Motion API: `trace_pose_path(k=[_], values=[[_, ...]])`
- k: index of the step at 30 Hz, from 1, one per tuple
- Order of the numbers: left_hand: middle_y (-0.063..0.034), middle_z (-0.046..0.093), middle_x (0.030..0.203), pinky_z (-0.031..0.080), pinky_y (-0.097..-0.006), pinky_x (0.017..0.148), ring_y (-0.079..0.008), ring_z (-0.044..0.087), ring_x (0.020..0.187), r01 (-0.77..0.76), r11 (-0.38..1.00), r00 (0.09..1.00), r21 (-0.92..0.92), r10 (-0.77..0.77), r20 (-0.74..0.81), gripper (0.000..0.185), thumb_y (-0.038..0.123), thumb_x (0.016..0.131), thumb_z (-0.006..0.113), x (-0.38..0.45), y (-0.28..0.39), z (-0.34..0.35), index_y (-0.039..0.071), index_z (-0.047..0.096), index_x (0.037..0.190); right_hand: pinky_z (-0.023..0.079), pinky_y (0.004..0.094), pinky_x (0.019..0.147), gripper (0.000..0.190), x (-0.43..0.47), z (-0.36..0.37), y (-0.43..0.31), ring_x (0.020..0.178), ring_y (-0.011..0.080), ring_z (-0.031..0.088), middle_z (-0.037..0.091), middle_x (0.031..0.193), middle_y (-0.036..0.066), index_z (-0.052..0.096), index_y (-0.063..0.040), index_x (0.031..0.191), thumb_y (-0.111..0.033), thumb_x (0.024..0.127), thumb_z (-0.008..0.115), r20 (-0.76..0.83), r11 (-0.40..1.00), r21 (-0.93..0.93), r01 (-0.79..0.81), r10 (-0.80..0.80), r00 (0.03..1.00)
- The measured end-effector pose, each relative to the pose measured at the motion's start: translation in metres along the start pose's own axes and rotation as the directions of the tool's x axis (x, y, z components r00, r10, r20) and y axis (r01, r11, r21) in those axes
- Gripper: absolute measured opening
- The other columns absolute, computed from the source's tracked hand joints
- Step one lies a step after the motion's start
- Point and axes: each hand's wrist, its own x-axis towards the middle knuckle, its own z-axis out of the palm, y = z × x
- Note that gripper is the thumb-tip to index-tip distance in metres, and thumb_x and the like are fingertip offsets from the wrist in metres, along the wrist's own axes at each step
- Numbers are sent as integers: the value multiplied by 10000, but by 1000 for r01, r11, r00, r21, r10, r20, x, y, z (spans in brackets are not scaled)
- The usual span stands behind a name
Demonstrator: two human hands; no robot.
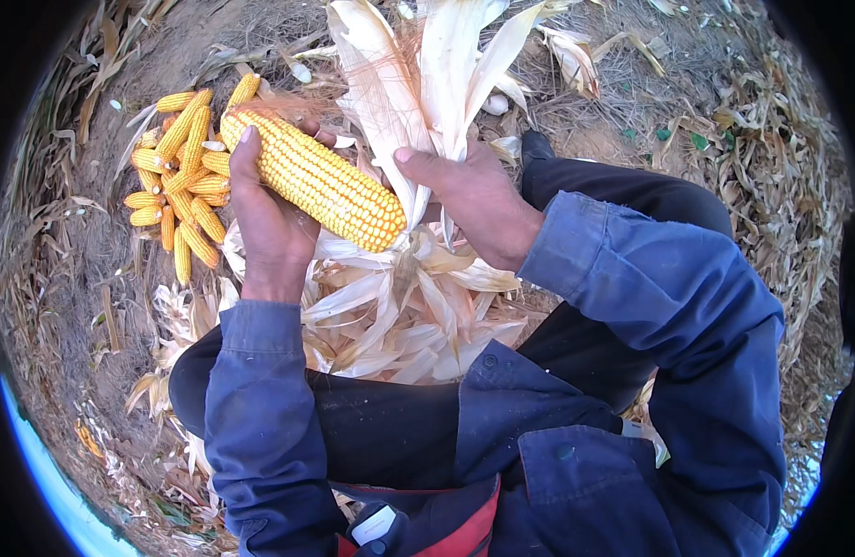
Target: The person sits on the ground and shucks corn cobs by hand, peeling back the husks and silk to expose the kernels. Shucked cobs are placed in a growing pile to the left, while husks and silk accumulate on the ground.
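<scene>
A large yellow ear of corn [323,179] lies across my left hand [272,223], the thumb pressed along its upper side near the silk-covered tip. My right hand [469,198] grips the pale dry husk leaves [445,83], which are folded back from the kernels and stick up away from me. Husk and cob still meet at the base of the ear, between the two hands. Brown corn silk [295,106] hangs over the tip and along the husk. The fingers of my left hand are mostly hidden behind the ear.
To the left, bare yellow ears [190,150] lie heaped on the soil. Loose husks [399,313] cover the ground between my bent legs [399,432]. Dry stalks and leaves [782,188] lie thick at the right. A husk-wrapped ear [573,59] rests farther ahead.
</scene>
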Motion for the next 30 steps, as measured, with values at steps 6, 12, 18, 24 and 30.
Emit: trace_pose_path(k=[6, 12, 18, 24, 30], values=[[-165, 622, 1030, 495, -439, 944, -287, 611, 976, 5, 992, 1000, -126, -7, -19, 493, 394, 967, 501, 7, -2, -10, -51, 525, 1177, 542, 285, 728, 338, 1, 0, -8, 884, 131, 649, 696, 1002, 103, 595, 69, 1213, -153, 959, 619, 47, 988, -97, 121, -117, 992], [-123, 616, 1198, 488, -440, 985, -266, 609, 1100, -10, 998, 1000, 59, 11, -14, 369, 294, 975, 530, 3, -7, -12, 50, 525, 1251, 525, 271, 788, 277, -15, 8, -27, 893, 91, 631, 713, 1033, 74, 644, 9, 1188, -105, 935, 653, 161, 885, -322, 337, -300, 940], [-112, 603, 1133, 498, -402, 909, -258, 604, 1006, 350, 912, 918, -216, -379, -116, 279, 237, 965, 531, -25, -21, 1, 58, 530, 1181, 527, 277, 820, 336, -14, 3, -18, 927, 104, 645, 719, 1052, 88, 656, 3, 1178, -69, 857, 725, 269, 869, -348, 352, -267, 925], [-117, 644, 868, 548, -375, 707, -250, 642, 742, 573, 800, 815, -176, -578, 26, 196, 236, 922, 528, -6, -6, -3, 52, 569, 977, 502, 390, 766, 246, -13, -2, -19, 838, 314, 649, 641, 856, 110, 628, -75, 1015, -94, 798, 742, 569, 496, -432, 754, -499, 654], [-98, 650, 786, 575, -341, 638, -216, 666, 672, 323, 941, 927, 103, -293, -236, 203, 253, 938, 498, 11, -32, -53, 61, 564, 951, 486, 414, 791, 292, -4, 14, -1, 946, 303, 595, 614, 939, 58, 601, -84, 1039, -124, 778, 725, 790, 346, -305, 887, -428, 439]])
